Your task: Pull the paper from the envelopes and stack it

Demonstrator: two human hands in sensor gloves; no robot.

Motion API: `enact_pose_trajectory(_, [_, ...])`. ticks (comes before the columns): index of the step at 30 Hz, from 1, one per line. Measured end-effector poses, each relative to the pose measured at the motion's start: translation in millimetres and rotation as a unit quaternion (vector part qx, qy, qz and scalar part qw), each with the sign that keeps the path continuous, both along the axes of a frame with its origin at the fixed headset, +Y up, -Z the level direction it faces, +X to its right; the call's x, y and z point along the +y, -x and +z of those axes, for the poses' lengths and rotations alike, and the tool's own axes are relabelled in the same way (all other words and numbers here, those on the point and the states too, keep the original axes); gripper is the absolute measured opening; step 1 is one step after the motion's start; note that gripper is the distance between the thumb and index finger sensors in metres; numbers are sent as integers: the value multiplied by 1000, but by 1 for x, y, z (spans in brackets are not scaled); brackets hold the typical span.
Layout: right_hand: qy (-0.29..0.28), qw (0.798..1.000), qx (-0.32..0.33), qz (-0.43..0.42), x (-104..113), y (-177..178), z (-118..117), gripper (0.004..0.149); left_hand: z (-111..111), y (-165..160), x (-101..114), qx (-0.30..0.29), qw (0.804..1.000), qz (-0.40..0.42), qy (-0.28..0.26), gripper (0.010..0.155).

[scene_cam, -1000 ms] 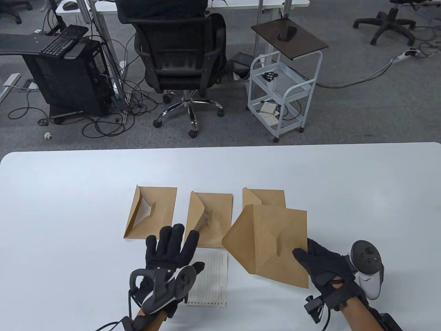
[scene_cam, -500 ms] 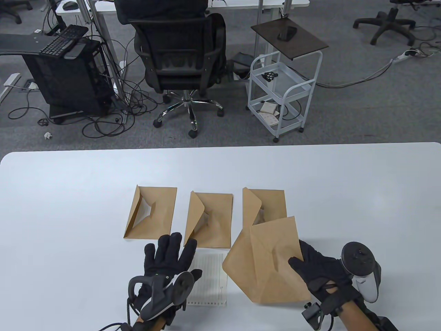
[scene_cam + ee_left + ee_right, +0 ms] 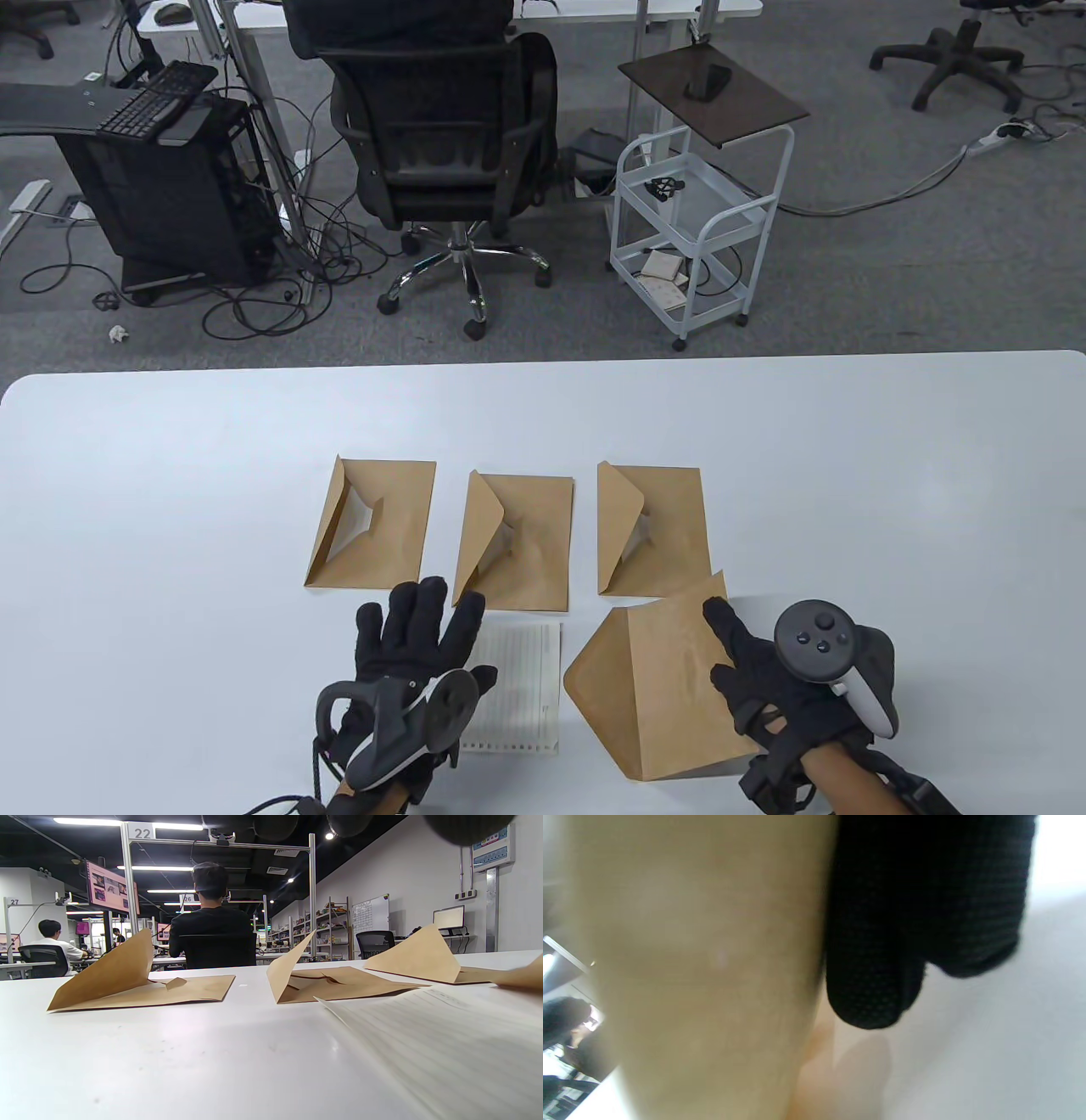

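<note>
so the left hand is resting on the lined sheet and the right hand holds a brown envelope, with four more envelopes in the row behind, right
Not quite: the row behind has three envelopes, not four, as the table view shows. The rest holds: the left hand rests on the lined sheet, and the right hand holds a brown envelope.

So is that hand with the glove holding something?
Yes: the right hand grips the brown envelope by its right edge. The left hand holds nothing.

Grey carpet floor (image 3: 891,280) with tangled cables, black office chair (image 3: 441,144), white wheeled cart (image 3: 691,229), black computer tower (image 3: 170,195).
</note>
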State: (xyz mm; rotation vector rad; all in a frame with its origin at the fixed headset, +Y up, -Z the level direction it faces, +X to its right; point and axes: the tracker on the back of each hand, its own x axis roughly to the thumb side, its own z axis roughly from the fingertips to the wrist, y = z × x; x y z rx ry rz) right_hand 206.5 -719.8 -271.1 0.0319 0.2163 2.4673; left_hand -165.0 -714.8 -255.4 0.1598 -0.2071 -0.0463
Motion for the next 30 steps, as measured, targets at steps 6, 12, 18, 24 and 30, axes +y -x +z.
enact_pose_trajectory(6, [18, 990, 17, 141, -9, 8, -3, 63, 0, -1, 0, 0, 1000, -2, 2, 76])
enact_pose_trajectory(12, [20, 978, 26, 205, -18, 16, -5, 64, 1, -1, 0, 3, 1000, -2, 2, 75])
enact_pose_trajectory(18, [46, 956, 20, 288, -28, 21, -9, 63, 1, -1, 0, 5, 1000, -4, 3, 76])
enact_pose_trajectory(24, [55, 965, 20, 254, -31, 17, -11, 64, 1, -1, 0, 6, 1000, -5, 3, 75])
enact_pose_trajectory(30, [56, 968, 20, 243, -31, 15, -12, 63, 0, -2, 1, 3, 1000, -4, 2, 75])
